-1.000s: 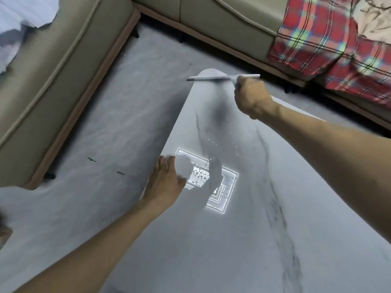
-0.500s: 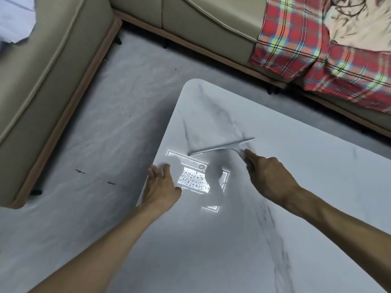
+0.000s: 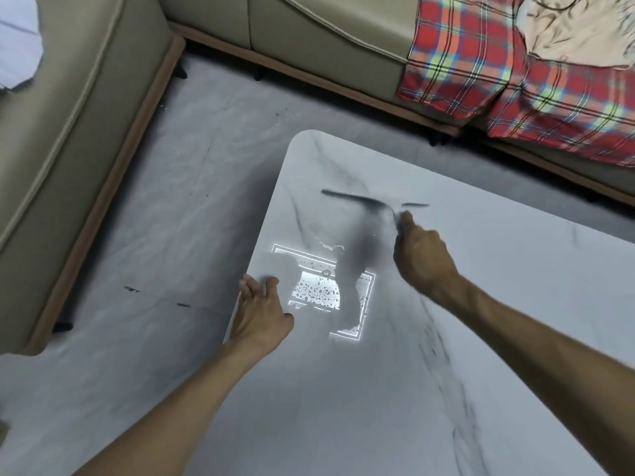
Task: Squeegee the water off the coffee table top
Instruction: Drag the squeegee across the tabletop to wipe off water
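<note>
Nearest the person, the left hand [image 3: 261,309] rests flat on the table [image 3: 446,389] at its left edge, fingers spread and gripping nothing, apparently bracing. Just beside it, toward the middle, the water [image 3: 318,291] shows as beads inside a bright glare [image 3: 350,333]; outside that patch I cannot tell how far the wet reaches. Farther in and to the right, the right hand [image 3: 424,257] is curled round the handle of the squeegee [image 3: 357,198], though blur hides the fingers. The blade lies beyond both hands, touching or just above the top, its long axis running crosswise, left to right, near the far corner. So the beads sit between blade and body, left of the handle. A pull toward the person, shifted slightly left, would likely catch them, with the left edge and the floor [image 3: 154,235] the nearest run-off.
</note>
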`<state>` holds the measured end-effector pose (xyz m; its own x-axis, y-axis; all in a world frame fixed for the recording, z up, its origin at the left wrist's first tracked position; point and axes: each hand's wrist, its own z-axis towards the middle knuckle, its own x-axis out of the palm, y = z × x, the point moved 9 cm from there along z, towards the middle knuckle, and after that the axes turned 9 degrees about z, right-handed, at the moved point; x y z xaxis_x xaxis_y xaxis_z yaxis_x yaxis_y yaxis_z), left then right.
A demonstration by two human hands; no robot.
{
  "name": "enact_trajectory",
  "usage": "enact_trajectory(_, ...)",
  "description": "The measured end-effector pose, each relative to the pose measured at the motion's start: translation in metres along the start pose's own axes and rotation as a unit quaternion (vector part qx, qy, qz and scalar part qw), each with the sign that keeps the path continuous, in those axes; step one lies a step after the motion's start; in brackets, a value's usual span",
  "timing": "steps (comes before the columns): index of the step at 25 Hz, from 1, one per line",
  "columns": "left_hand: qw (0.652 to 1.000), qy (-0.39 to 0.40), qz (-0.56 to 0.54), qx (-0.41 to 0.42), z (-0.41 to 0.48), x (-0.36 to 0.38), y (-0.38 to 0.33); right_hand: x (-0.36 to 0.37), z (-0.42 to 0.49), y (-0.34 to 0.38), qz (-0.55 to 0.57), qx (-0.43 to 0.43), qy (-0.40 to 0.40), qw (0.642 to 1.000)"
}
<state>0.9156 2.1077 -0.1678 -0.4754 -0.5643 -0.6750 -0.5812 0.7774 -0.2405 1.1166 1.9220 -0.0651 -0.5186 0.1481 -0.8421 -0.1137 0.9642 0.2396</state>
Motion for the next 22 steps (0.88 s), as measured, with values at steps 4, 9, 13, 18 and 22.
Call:
enact_trajectory(4, 1.000, 0.010, -0.010, 0.007, -0.004, -0.005, 0.000, 0.014, -0.063, -0.008, -0.010, -0.014, 0.055, 0.998)
enact_trajectory(9, 0.999, 0.010, -0.032, 0.018, -0.007, -0.011, 0.003, -0.024, -0.001, 0.053, 0.053, -0.023, -0.032, 0.998)
enact_trajectory(13, 0.996, -0.024, -0.079, 0.032, -0.011, -0.019, 0.012, -0.005, 0.050, 0.102, 0.044, -0.023, -0.018, 0.999)
enact_trajectory(18, 0.980, -0.095, -0.172, 0.020, -0.028, -0.026, 0.035, 0.043, -0.021, 0.066, -0.010, -0.111, 0.025, 0.993)
enact_trajectory(22, 0.963, -0.141, -0.227, -0.040, -0.039, -0.029, 0.050, 0.057, -0.102, -0.004, -0.080, -0.147, 0.074, 0.983)
